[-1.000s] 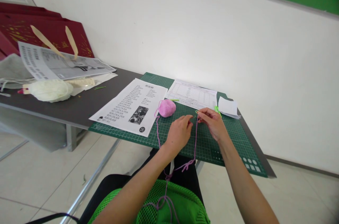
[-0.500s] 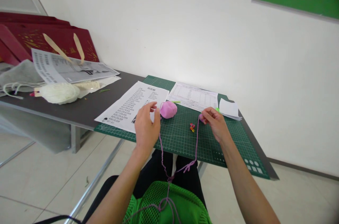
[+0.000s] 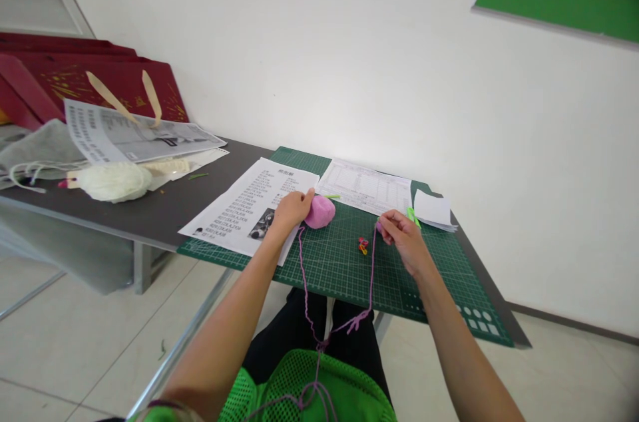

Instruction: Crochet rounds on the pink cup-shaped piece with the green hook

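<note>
My left hand is closed on the left side of a pink ball of yarn, its fingertips partly hidden behind the ball. A small piece of pink crochet work is pinched in my right hand, mostly covered by the fingers. From it a pink yarn strand hangs over the table edge to a loose tangle above my lap. A second strand runs from the ball down to that tangle. Small red and yellow stitch markers lie between my hands.
Under the work lies a green cutting mat. Printed sheets and a form rest on it, with white slips at right. A white yarn ball and red paper bags sit at left.
My left hand has moved forward and slightly right, from open beside the yarn ball to closed against it. My right hand stays near the same spot, still pinching the crochet work.
</note>
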Demonstrator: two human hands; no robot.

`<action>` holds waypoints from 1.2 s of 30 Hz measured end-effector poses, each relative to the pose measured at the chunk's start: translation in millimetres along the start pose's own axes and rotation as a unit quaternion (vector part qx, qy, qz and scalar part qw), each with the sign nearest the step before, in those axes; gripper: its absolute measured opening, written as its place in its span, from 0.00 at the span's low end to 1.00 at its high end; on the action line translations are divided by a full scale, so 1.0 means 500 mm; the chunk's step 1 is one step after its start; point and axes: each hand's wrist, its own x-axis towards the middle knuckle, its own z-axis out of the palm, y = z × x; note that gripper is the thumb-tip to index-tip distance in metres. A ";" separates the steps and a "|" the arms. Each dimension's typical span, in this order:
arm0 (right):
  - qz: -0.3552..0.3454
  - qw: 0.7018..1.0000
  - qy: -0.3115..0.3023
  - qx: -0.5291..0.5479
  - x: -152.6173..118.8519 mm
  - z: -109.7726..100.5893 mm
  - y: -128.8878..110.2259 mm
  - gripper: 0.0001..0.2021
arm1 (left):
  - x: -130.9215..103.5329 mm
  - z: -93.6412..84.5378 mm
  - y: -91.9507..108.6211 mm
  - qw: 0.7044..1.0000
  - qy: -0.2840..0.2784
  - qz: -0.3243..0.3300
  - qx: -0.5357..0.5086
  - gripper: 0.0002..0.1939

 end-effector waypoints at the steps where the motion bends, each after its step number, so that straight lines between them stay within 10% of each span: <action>1: 0.001 1.000 0.000 -0.002 0.000 0.000 0.000 0.17 | 0.001 0.002 0.000 1.000 -0.005 -0.004 -0.010 0.18; 16: -0.041 0.998 0.020 -0.033 -0.014 0.000 -0.025 0.16 | -0.084 0.013 0.034 0.978 0.007 0.018 -0.206 0.18; 29: -0.083 0.992 -0.051 0.084 -0.264 0.066 -0.228 0.07 | -0.342 -0.069 0.105 0.943 -0.034 0.142 -0.299 0.23; 36: -0.229 0.966 0.115 -0.029 -0.328 0.088 -0.235 0.03 | -0.383 -0.078 0.122 0.928 -0.090 0.142 -0.331 0.23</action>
